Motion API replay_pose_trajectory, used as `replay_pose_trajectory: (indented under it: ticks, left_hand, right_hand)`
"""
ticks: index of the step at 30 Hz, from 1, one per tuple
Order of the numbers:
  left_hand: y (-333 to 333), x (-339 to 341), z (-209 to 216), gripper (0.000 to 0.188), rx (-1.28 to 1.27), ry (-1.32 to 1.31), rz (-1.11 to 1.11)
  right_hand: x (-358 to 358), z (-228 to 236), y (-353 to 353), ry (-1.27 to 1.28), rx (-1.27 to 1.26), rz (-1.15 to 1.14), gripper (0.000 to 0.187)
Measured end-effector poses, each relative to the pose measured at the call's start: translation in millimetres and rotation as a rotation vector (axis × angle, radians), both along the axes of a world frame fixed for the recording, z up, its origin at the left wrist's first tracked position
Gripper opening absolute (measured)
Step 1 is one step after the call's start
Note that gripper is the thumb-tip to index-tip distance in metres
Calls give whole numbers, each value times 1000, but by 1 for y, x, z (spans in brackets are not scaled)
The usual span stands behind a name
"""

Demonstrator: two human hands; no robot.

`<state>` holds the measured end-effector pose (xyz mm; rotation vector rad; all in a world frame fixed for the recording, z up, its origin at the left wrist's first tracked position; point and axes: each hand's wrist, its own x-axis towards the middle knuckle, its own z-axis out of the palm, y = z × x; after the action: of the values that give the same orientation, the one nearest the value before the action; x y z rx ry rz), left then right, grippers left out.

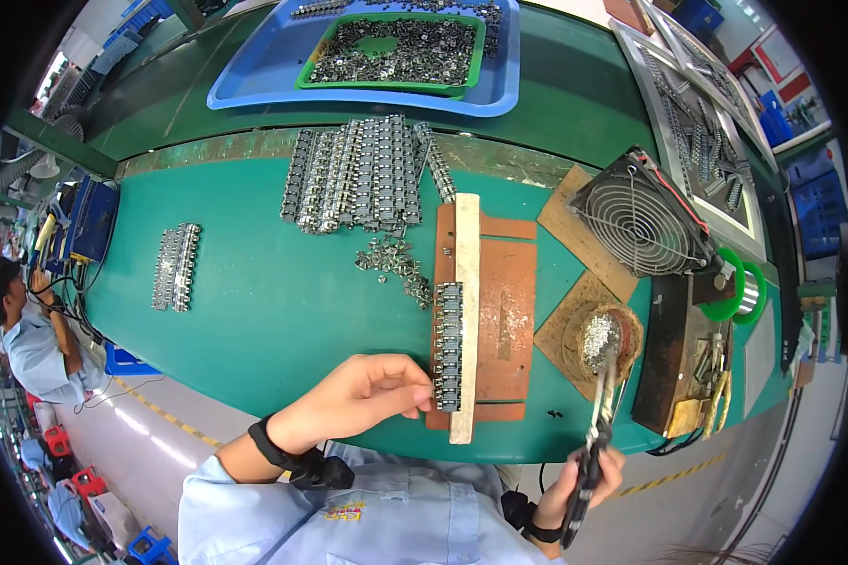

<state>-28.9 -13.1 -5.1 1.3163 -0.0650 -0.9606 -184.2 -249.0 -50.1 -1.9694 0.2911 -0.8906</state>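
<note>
My left hand (372, 400) has its thumb and fingers drawn together at the lower left end of a strip of small dark and metal parts (449, 348). Whatever lies between the fingertips is hidden. That strip stands along a pale wooden bar (465, 282) on a reddish-brown board (505, 330). In my right hand (605, 476) is a black-handled soldering iron (589, 485), blurred near its metal end. Its tip reaches into a round brown pot (579, 344) with silvery bits inside. Small loose metal parts (391, 264) lie in a pile left of the board.
Finished-looking strips (353, 179) are stacked behind the pile, two more (175, 266) at left. A blue tray (254, 75) holds a green tray (481, 71) of tiny parts. At right stand a fan (641, 217), a green wire spool (746, 287) and a dark box (664, 367). Someone sits far left.
</note>
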Motion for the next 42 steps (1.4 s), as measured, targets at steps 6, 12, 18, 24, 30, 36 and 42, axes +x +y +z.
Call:
replay_pose_trajectory:
  ticks: [6,12,18,24,30,36,42]
  left_hand:
    - [20,19,16,10,450,-525,100]
    - [24,42,10,16,697,-938,151]
    - [14,56,3,15,704,-974,178]
    - [3,58,1,14,811,-1061,87]
    - [5,47,8,12,766,-1008,74]
    - [-1,-1,18,4,371,-558,88]
    - [-8,-21,6,11,14,-3,221]
  right_hand:
    - [14,9,2,72,129,29,40]
    - [31,8,6,14,384,286,41]
    - [34,3,3,59,262,341,44]
    - [33,4,4,69,263,331,42]
    - [34,4,6,76,270,311,41]
    - [34,5,6,82,276,300,41]
    - [35,3,9,75,258,293,40]
